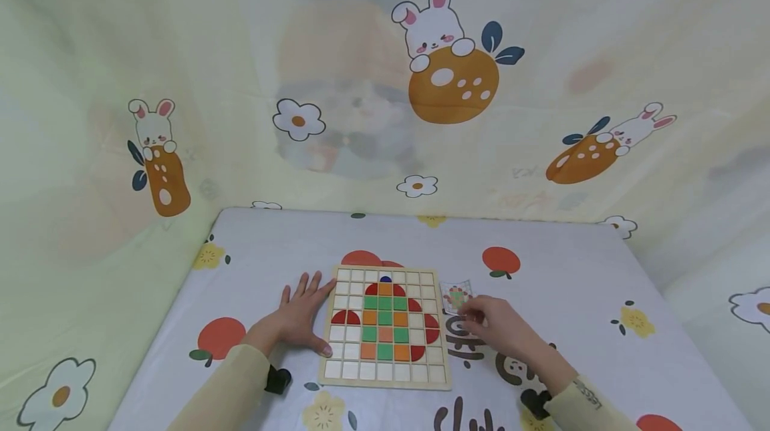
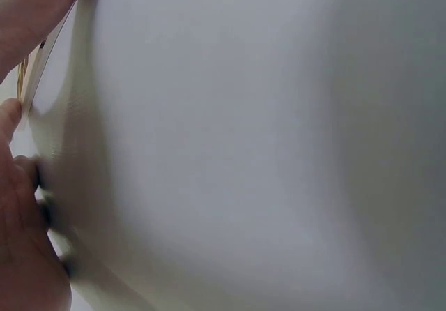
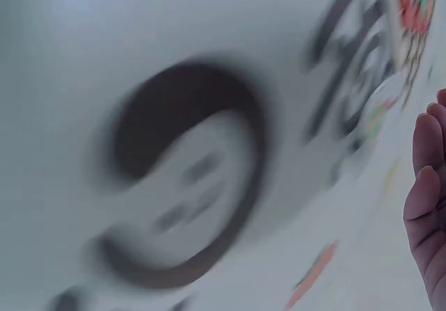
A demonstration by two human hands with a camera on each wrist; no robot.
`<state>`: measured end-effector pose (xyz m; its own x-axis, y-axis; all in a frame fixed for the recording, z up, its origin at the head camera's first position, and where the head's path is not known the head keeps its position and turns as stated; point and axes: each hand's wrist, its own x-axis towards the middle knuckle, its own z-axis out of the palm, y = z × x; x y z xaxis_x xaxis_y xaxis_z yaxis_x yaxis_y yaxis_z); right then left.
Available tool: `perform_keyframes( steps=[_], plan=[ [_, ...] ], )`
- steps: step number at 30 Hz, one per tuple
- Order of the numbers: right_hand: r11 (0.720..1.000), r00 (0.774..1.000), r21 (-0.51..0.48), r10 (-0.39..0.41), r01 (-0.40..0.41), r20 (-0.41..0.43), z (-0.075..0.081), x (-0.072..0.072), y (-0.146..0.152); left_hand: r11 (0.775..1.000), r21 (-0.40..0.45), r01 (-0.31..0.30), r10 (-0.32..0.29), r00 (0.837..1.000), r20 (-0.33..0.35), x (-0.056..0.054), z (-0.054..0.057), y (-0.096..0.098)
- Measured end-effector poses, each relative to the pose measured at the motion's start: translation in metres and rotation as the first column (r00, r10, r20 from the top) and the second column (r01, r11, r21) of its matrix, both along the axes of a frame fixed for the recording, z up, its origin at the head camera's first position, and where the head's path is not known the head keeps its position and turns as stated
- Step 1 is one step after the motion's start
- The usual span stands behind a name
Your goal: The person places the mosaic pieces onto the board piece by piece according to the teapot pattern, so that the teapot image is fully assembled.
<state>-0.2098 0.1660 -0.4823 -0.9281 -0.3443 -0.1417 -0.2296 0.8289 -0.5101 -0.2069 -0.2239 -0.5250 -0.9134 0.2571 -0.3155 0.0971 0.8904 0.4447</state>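
Observation:
A square wooden grid board (image 1: 355,371) lies on the table, with green, orange and red tiles and a small blue piece at the top of the pattern. My left hand (image 1: 301,314) is spread flat at the board's left side, thumb and index fingertip at its edge. Just right of the board lies a small pattern card (image 1: 456,296) with a coloured picture. My right hand (image 1: 493,324) is at the card's lower right corner, fingers loosely bent. In the right wrist view, a gap shows between the fingers (image 3: 426,140) and the card (image 3: 380,109).
A white tablecloth (image 1: 271,244) printed with fruit, flowers and lettering covers the table. Behind it and at both sides hang pale curtains (image 1: 240,83) with rabbit prints. A dark wrist camera (image 1: 278,379) sits below the left hand.

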Motion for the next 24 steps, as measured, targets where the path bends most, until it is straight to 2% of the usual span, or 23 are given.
perform_keyframes(
  steps=[5,8,15,19,24],
  plan=[
    [0.998,0.997,0.019,-0.066,0.065,0.035,-0.008,0.015,0.046,1.000,0.001,0.002,-0.002,1.000,0.001,0.000,-0.001,0.000],
    [0.990,0.988,0.039,-0.135,0.133,0.075,-0.011,0.022,0.070,1.000,0.002,-0.003,0.003,1.000,0.007,0.001,-0.002,0.000],
    [0.972,0.966,0.071,-0.231,0.224,0.115,-0.015,0.035,0.112,1.000,0.008,-0.013,0.013,1.000,0.013,0.000,-0.003,0.000],
    [0.966,0.963,0.089,-0.250,0.242,0.100,-0.020,0.043,0.131,1.000,0.012,-0.014,0.014,1.000,0.012,0.000,-0.002,0.000],
    [0.971,0.970,0.112,-0.221,0.209,0.102,-0.027,0.053,0.151,1.000,0.014,-0.014,0.013,1.000,0.013,0.000,0.000,0.001]
  ],
)
